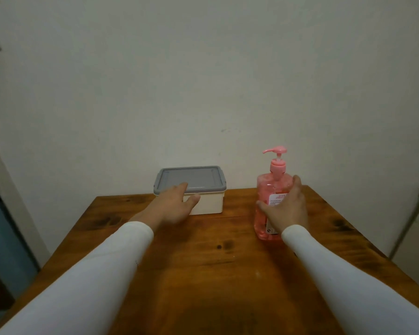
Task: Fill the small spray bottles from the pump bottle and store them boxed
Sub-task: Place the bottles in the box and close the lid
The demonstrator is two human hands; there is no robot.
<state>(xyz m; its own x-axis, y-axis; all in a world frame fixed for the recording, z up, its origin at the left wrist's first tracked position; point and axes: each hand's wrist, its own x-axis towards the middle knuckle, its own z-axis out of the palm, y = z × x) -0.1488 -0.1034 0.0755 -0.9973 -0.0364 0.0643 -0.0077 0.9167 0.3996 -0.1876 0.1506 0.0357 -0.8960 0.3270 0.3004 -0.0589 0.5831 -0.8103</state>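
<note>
Two hands, right hand (284, 209) gripping pump bottle (271, 189)

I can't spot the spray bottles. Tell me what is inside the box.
That cannot be seen. The box has opaque white walls and its grey lid is on, covering the inside. The left hand reaches to its front left corner. No spray bottles show on the table.

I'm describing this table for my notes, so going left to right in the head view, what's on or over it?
Left hand → box → pump bottle → right hand, all over the table.
</note>
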